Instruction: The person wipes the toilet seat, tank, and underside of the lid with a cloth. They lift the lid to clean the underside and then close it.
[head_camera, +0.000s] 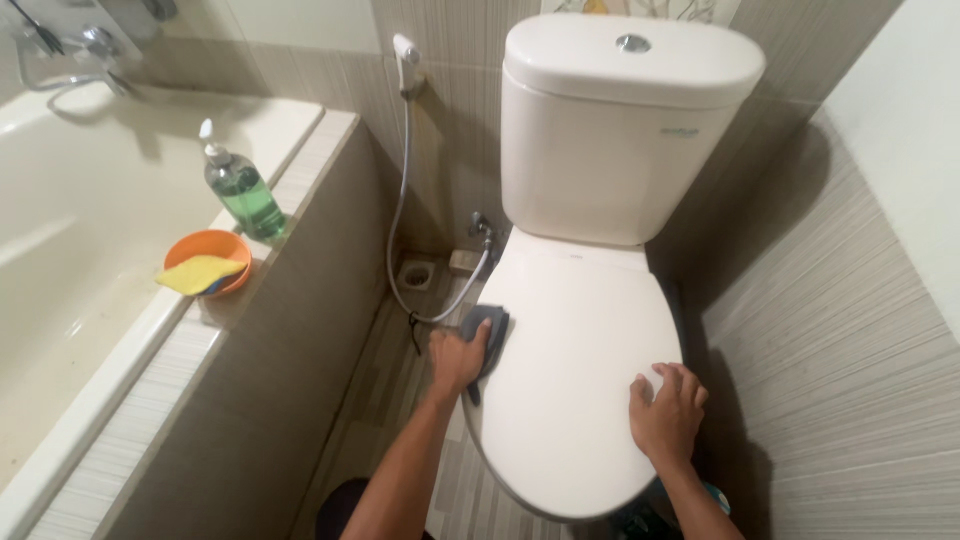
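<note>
Left hand clamped on soft grey cloth at toilet lid left edge — limp, bunch it; right hand flat, fingers apart, on lid.

clear pump bottle of green liquid on tub ledge, small grey mark on cistern

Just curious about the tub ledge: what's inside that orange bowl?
A folded yellow cloth lies in the orange bowl, sticking out over its rim. A bit of something blue shows beneath it. The cloth covers the rest of the bowl's inside, so anything else there is hidden.
</note>
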